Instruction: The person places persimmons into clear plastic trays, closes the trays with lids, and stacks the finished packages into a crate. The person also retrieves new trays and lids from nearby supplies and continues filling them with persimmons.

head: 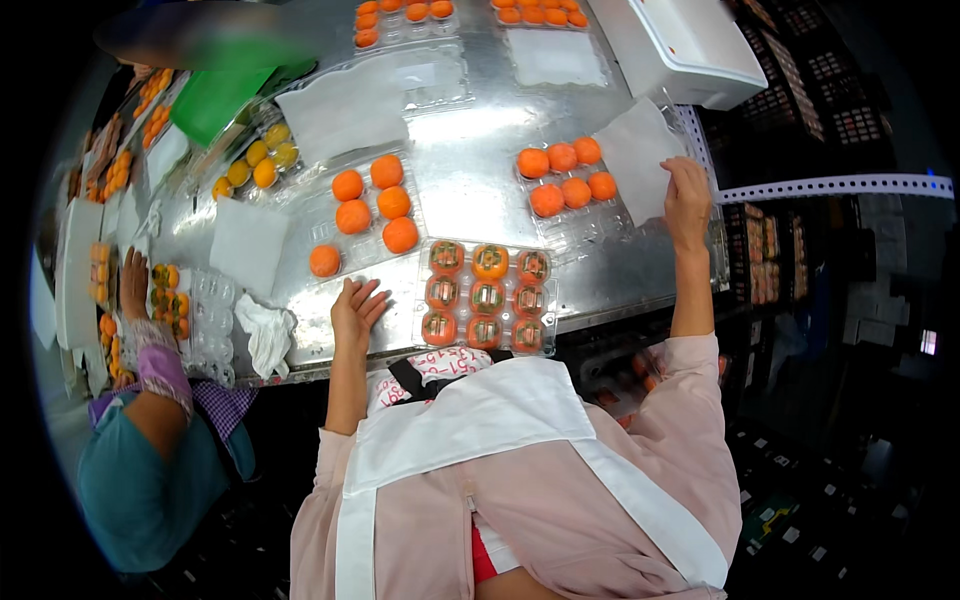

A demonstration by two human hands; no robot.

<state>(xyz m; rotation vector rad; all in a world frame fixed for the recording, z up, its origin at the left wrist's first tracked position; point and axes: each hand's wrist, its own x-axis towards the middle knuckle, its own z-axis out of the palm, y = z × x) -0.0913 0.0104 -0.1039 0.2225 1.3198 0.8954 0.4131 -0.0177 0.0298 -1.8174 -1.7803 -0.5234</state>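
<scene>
Several persimmons [487, 295] with leafy calyxes and small labels fill a clear plastic tray [551, 319] at the table's near edge. My left hand [358, 311] hovers palm up left of that tray, its fingers apart and nothing in it. At the right, my right hand [687, 196] is beside a white foam sheet [641, 157]; its fingertips are near the sheet's edge, and whether they pinch something cannot be told. Between my hands, farther back, orange persimmons [576, 193] lie in a clear tray on the right, and more orange persimmons [352, 217] lie in another on the left.
A co-worker's hand [135, 285] is at the far left, by another fruit tray. A crumpled white cloth [266, 334] and a white sheet [247, 244] lie on the metal table [480, 142]. A white foam box [705, 75] stands back right; a green container [217, 101] stands back left.
</scene>
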